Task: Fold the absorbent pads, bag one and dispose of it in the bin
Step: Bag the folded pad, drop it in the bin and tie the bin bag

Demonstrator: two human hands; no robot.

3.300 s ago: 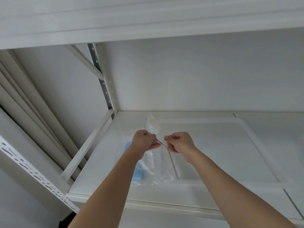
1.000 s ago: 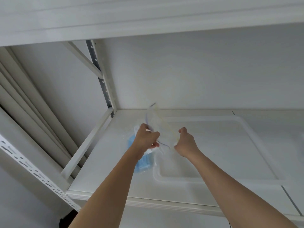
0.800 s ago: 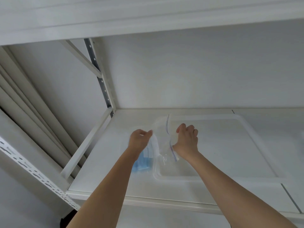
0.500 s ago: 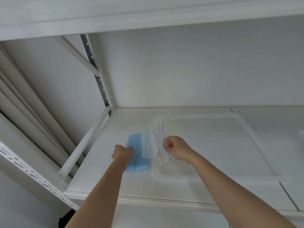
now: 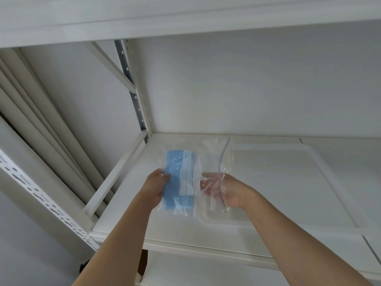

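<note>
The left hand (image 5: pixel 155 187) now grips the bagged blue pad (image 5: pixel 178 180); the right hand (image 5: pixel 225 190) seemingly pinches the bag (image 5: pixel 214 162) mouth, unsealed.

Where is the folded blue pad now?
In the head view, the folded blue pad sits inside the clear zip bag, left of centre, held between left hand and right hand.
</note>
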